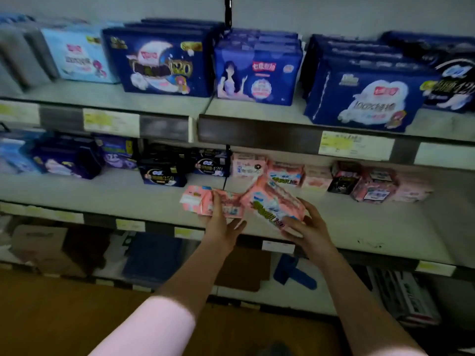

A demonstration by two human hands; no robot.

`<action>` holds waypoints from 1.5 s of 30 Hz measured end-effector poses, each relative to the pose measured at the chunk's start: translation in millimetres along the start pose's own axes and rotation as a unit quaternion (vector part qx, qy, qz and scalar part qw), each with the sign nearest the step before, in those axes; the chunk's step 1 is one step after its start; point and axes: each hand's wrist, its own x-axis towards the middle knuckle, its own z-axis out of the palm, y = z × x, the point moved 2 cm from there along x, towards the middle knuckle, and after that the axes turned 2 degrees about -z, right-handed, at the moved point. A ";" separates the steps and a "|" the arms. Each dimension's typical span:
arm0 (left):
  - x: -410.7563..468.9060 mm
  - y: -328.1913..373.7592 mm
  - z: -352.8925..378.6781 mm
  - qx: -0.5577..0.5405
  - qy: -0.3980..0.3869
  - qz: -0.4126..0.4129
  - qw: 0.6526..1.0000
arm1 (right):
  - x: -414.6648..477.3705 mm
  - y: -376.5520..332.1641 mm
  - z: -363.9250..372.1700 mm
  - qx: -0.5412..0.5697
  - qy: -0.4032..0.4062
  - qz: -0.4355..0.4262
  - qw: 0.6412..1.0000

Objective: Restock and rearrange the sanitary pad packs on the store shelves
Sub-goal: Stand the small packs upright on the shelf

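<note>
Two pink pad packs are at the front of the middle shelf (359, 227). My left hand (222, 223) grips the left pink pack (203, 201), which lies flat near the shelf edge. My right hand (309, 228) holds the right pink pack (273, 204), tilted, its far end raised toward the back. The two packs touch at the middle. Behind them stands a row of more pink packs (285, 173).
Dark blue and black packs (164, 172) fill the middle shelf's left half. Large blue packs (164, 60) line the upper shelf. Price tags run along the shelf edges. The bottom shelf holds cardboard (38, 242) and blue items (293, 272). Brown floor lies below.
</note>
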 end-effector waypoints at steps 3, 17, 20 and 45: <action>34.2 -16.0 0.5 -0.008 0.001 0.024 1.000 | 45.0 7.6 -14.8 -0.023 0.023 -0.030 0.999; 129.0 -55.3 -4.9 -0.020 -0.133 -0.015 0.991 | 178.7 55.0 -54.0 -0.111 0.116 -0.103 0.982; 132.0 -57.8 -5.9 -0.006 -0.140 -0.019 0.990 | 187.8 60.1 -58.2 -0.123 0.153 -0.105 0.975; -78.7 -4.2 32.1 0.265 -0.144 -0.213 0.929 | -74.4 -42.0 25.5 0.029 0.034 0.097 0.994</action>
